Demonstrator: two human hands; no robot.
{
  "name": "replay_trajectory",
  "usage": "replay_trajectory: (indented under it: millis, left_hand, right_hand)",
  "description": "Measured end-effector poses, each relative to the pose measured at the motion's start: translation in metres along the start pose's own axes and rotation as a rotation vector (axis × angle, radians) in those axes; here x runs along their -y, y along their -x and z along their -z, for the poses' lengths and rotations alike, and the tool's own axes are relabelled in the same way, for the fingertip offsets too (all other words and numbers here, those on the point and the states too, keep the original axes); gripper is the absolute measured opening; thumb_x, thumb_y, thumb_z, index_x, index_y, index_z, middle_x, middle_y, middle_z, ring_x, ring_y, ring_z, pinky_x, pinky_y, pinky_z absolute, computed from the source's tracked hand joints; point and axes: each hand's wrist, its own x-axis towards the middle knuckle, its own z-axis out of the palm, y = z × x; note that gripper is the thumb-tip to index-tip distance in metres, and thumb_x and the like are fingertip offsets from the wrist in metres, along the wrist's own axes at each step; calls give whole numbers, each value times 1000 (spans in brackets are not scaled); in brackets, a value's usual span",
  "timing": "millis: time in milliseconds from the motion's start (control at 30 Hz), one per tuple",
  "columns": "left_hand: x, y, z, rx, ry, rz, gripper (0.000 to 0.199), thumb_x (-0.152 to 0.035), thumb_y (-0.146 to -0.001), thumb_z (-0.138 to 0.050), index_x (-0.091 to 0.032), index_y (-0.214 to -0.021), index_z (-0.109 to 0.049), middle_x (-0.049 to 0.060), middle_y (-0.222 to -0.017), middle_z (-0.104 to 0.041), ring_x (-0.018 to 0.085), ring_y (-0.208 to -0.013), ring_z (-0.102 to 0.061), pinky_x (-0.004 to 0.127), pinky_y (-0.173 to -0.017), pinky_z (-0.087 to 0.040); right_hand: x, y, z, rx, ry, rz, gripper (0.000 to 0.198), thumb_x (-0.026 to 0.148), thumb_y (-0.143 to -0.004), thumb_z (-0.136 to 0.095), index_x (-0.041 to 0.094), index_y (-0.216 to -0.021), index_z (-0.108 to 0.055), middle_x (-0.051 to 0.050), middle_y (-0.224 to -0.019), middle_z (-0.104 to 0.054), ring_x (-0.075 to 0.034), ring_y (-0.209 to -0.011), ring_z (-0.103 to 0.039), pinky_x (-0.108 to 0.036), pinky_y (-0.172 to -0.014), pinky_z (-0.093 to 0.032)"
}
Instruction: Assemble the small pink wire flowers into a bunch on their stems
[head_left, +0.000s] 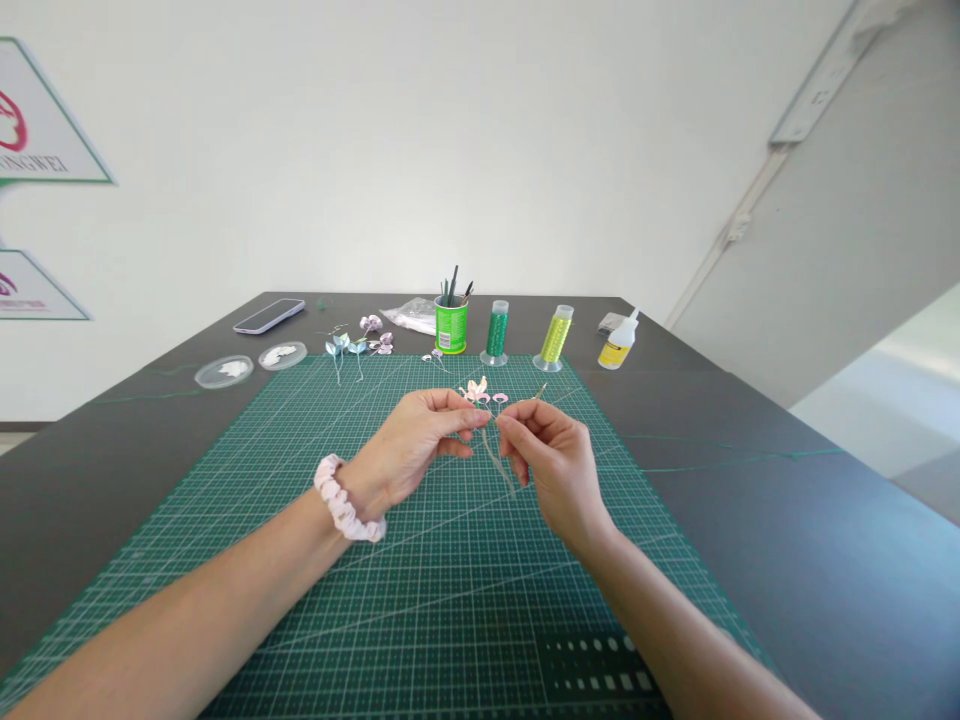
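Observation:
My left hand (pixel 420 435), with a pale pink scrunchie (pixel 349 505) round its wrist, pinches the stem of a small artificial flower (pixel 475 388) with cream and pink petals. Close beside it, my right hand (pixel 551 455) has thumb and forefinger pressed together at the stem. What exactly the right fingertips grip is too small to make out. A thin pale strand (pixel 496 462) hangs down between the two hands. Below them lies a green gridded cutting mat (pixel 450 600). Past the hands rests a pink petal piece (pixel 500 398) on the mat.
Behind stand a green can (pixel 451 328) of tools, a green thread spool (pixel 496 335), a yellow-green spool (pixel 555 340) and a glue bottle (pixel 616 345). Blue flowers (pixel 346 345), purple flowers (pixel 381 342), shallow dishes (pixel 225 372) and a phone (pixel 270 316) lie at left.

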Motion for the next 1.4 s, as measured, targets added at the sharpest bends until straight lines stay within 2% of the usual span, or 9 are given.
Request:
replay_trajectory:
  millis: [467, 667, 833, 1033, 1400]
  left_hand:
    - [-1, -4, 4, 76, 55, 80, 22, -17, -59, -84, -14, -62, -63, -4, -63, -56, 6, -58, -48, 19, -54, -43]
    - [2, -6, 6, 74, 67, 80, 22, -18, -59, -84, -14, -60, -62, -4, -61, -55, 6, -58, -46, 20, -54, -37]
    - [1, -5, 5, 69, 51, 60, 24, -18, -55, -85, -14, -58, -61, -4, -62, -55, 8, -63, -46, 24, -62, -36]
    - [-1, -4, 3, 71, 55, 54, 27, -24, -54, -87, -15, -57, -61, -4, -61, -53, 9, -64, -43, 26, -65, -33]
    - [1, -6, 5, 118, 82, 45, 21, -21, -62, -82, -15, -59, -62, -3, -66, -56, 10, -70, -46, 28, -75, -35]
  right_hand:
    - [-3, 0, 3, 7, -6, -21, 19, 33, -74, -69, 20, -65, -61, 5, -49, -55, -6, -34, -37, -19, -32, -29]
    - [-3, 0, 4, 15, -21, -13, 18, 31, -76, -68, 19, -66, -61, 5, -50, -55, -5, -34, -37, -19, -32, -28]
    - [-4, 0, 5, 3, -14, -11, 18, 31, -76, -69, 19, -65, -61, 6, -49, -53, -6, -35, -37, -19, -32, -28]
    - [-4, 0, 4, -8, -15, -31, 18, 31, -74, -70, 19, -65, -61, 7, -46, -49, -5, -34, -35, -19, -32, -27]
    - [-4, -1, 4, -4, -81, -5, 16, 30, -74, -71, 19, -65, -64, 8, -47, -47, -5, -35, -34, -19, -33, -26]
